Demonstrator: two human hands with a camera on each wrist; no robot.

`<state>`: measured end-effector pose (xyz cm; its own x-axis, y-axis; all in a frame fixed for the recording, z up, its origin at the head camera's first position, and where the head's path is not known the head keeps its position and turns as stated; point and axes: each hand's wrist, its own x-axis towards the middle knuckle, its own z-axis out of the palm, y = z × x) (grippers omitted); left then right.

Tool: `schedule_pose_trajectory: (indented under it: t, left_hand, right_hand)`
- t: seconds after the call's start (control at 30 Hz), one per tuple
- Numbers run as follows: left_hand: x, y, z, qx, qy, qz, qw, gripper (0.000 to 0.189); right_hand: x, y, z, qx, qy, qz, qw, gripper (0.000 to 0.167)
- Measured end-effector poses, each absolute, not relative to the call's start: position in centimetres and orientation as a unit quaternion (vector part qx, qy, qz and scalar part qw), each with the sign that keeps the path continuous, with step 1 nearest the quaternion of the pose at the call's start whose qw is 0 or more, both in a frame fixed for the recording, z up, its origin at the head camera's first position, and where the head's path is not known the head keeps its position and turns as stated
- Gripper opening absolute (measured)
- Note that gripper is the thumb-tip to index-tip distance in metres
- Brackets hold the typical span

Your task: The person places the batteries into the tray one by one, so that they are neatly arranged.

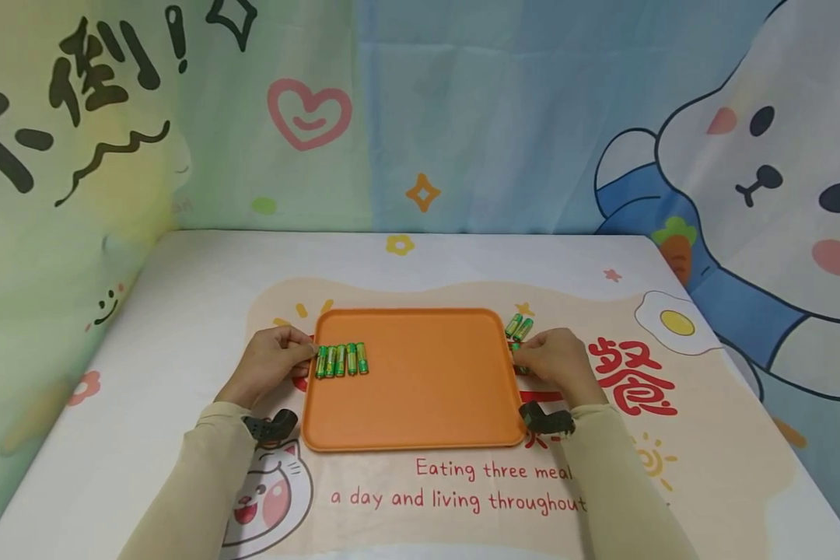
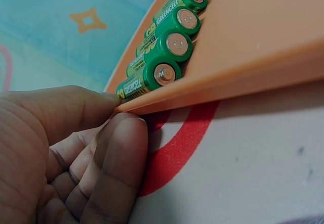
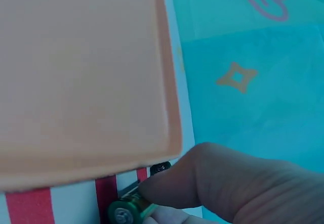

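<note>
An orange tray (image 1: 420, 389) lies on the table. Along its left side stands a row of several green batteries (image 1: 341, 361), side by side. My left hand (image 1: 273, 362) pinches the tray's left rim, with the thumb tip close beside the end battery (image 2: 136, 85) in the left wrist view. Just outside the tray's right edge, my right hand (image 1: 556, 359) holds a green battery (image 3: 126, 211) between thumb and fingers, low over the striped cloth. Beyond that hand lie loose batteries (image 1: 519, 327), one of them partly hidden behind the thumb in the right wrist view.
A printed cloth (image 1: 462, 505) with drawings and lettering covers the table. Behind it hangs a patterned curtain (image 1: 476, 117). Black wrist cameras (image 1: 271, 427) are strapped at both sleeves, near the tray's side edges.
</note>
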<state>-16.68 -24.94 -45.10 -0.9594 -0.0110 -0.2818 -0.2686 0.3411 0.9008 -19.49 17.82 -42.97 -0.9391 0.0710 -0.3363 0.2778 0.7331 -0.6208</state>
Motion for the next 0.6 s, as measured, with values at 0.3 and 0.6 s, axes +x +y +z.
schedule_pose_trajectory:
  t: [0.3,0.6]
  left_hand:
    - [-16.8,-24.8,-45.0,-0.085,0.812,0.567,0.110,0.021]
    - [-16.7,-24.8,-45.2,-0.085,0.812,0.567,0.105,0.020]
  right_hand:
    - [-19.0,17.4,-42.3,0.124,0.880,-0.437,0.140,0.018]
    - [-19.1,15.2,-41.6,0.096,0.847,-0.505,0.137,0.030]
